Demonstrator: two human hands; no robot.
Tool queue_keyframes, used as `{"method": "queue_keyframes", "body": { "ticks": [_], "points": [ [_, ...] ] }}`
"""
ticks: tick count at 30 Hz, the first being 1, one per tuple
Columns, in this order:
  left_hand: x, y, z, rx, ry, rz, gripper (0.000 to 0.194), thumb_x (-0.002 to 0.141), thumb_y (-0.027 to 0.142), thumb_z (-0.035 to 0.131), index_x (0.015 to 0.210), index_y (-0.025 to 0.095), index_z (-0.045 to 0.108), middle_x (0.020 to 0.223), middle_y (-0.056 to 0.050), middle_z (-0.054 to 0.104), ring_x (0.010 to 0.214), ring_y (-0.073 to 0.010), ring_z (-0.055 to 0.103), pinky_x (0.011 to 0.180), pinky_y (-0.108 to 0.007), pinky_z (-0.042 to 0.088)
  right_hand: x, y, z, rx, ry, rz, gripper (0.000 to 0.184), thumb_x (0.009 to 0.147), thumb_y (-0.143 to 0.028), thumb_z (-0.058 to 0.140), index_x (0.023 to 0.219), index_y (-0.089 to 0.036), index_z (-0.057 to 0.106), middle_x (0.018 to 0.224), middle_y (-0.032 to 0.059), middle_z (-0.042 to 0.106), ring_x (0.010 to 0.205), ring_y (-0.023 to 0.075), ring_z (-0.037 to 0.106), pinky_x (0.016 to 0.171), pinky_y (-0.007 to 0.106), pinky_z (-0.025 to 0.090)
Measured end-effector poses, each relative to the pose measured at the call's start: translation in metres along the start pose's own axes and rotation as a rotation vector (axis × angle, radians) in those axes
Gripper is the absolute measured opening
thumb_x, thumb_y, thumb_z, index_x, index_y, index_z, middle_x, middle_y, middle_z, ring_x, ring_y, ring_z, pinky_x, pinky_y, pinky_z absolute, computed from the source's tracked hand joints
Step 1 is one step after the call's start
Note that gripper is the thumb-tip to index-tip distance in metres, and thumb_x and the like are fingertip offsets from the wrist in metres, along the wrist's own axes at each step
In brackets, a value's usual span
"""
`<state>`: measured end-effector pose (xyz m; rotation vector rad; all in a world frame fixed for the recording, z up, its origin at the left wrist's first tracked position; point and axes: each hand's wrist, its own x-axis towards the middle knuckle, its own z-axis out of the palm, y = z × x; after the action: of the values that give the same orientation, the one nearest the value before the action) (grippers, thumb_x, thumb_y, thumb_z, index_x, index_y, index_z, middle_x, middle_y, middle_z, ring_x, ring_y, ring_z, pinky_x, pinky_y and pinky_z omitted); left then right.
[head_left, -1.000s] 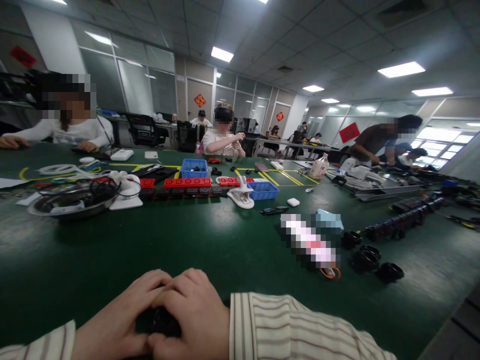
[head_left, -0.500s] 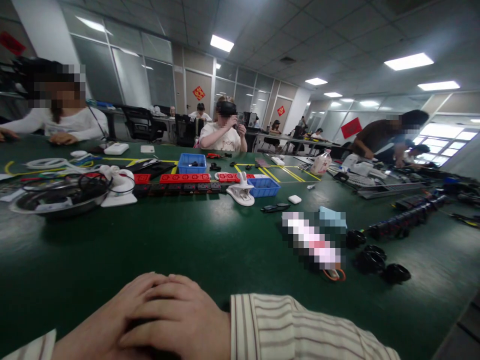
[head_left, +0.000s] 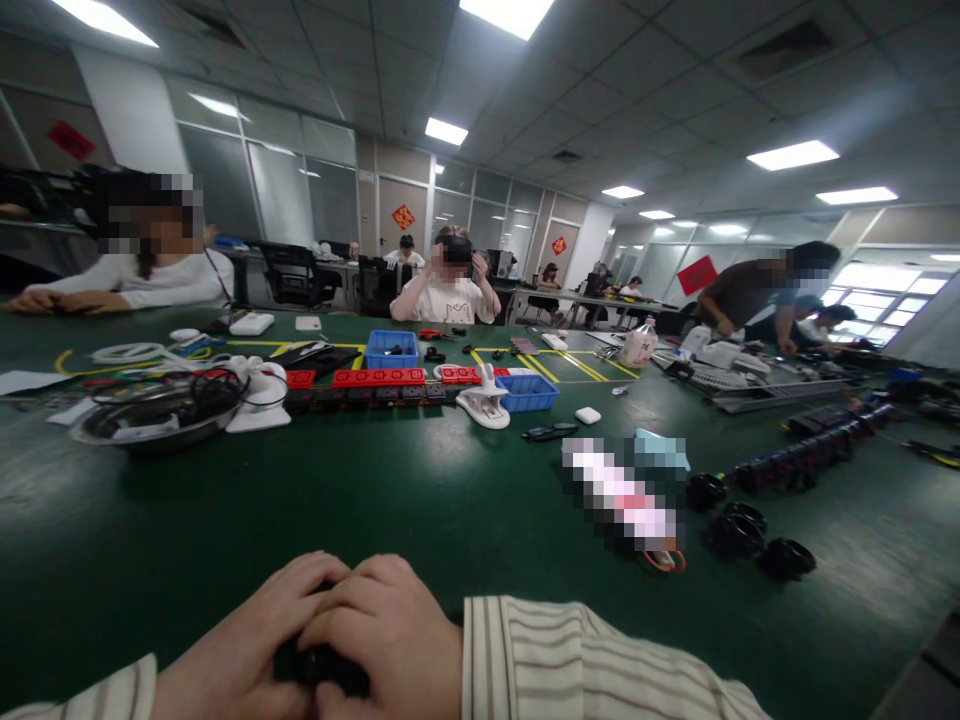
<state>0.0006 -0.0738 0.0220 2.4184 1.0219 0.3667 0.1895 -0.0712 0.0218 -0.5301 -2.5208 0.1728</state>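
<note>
Broadly, a smooth dark-green tabletop spreads across my remote view, bearing a shallow, round metal bowl with a shiny rim. Nearer the camera than that bowl, and right of it, the right hand curls nearly closed on a black, rounded, faintly glossy piece, thumb against it. The left hand cups its other side; whether it grips, I cannot tell. I'd judge light pressure from both sides best, since something that smooth may slip.

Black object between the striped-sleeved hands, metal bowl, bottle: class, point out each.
Black object (head_left: 334, 668): head view, on its exposed surface.
Metal bowl (head_left: 166, 439): head view, on its front wall.
Bottle (head_left: 638, 346): head view, on its middle.
</note>
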Motion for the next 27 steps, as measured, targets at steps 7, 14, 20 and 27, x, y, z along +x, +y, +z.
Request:
{"method": "queue_keyframes", "body": {
  "ticks": [7, 14, 20, 27],
  "points": [
    [-0.002, -0.006, 0.007, -0.011, 0.088, -0.018, 0.060, 0.065, 0.042, 0.076, 0.118, 0.023, 0.055, 0.111, -0.004, 0.059, 0.103, -0.0279, 0.057, 0.090, -0.035, 0.049, 0.001, 0.004, -0.005, 0.035, -0.057, -0.221, 0.020, 0.078, -0.029, 0.052, 0.096, -0.022, 0.054, 0.110, -0.0046, 0.065, 0.116, 0.0120, 0.047, 0.102, 0.027, 0.032],
    [-0.012, -0.023, 0.017, -0.024, 0.151, 0.051, 0.076, 0.062, 0.045, 0.078, 0.129, 0.028, 0.046, 0.131, -0.007, 0.049, 0.116, -0.0332, 0.049, 0.099, -0.043, 0.042, -0.004, 0.003, 0.002, 0.164, 0.173, -0.004, 0.046, 0.084, -0.051, 0.049, 0.117, -0.020, 0.044, 0.114, 0.0041, 0.057, 0.110, 0.0156, 0.048, 0.096, 0.030, 0.036],
    [-0.005, -0.010, 0.008, -0.043, 0.115, 0.081, 0.056, 0.073, 0.051, 0.068, 0.121, 0.028, 0.053, 0.118, -0.005, 0.055, 0.107, -0.0286, 0.052, 0.090, -0.034, 0.048, -0.005, 0.003, 0.004, 0.149, 0.193, 0.180, 0.048, 0.083, -0.063, 0.044, 0.100, -0.019, 0.053, 0.096, 0.0038, 0.059, 0.086, 0.0174, 0.053, 0.076, 0.031, 0.041],
    [0.000, 0.002, -0.001, -0.009, 0.024, 0.022, 0.045, 0.069, 0.029, 0.073, 0.112, 0.029, 0.060, 0.112, -0.003, 0.058, 0.105, -0.0287, 0.053, 0.092, -0.035, 0.046, 0.000, 0.004, 0.004, 0.048, 0.059, 0.060, 0.032, 0.073, -0.043, 0.059, 0.095, -0.020, 0.055, 0.091, 0.0007, 0.063, 0.087, 0.0159, 0.056, 0.078, 0.029, 0.042]
  ]
}}
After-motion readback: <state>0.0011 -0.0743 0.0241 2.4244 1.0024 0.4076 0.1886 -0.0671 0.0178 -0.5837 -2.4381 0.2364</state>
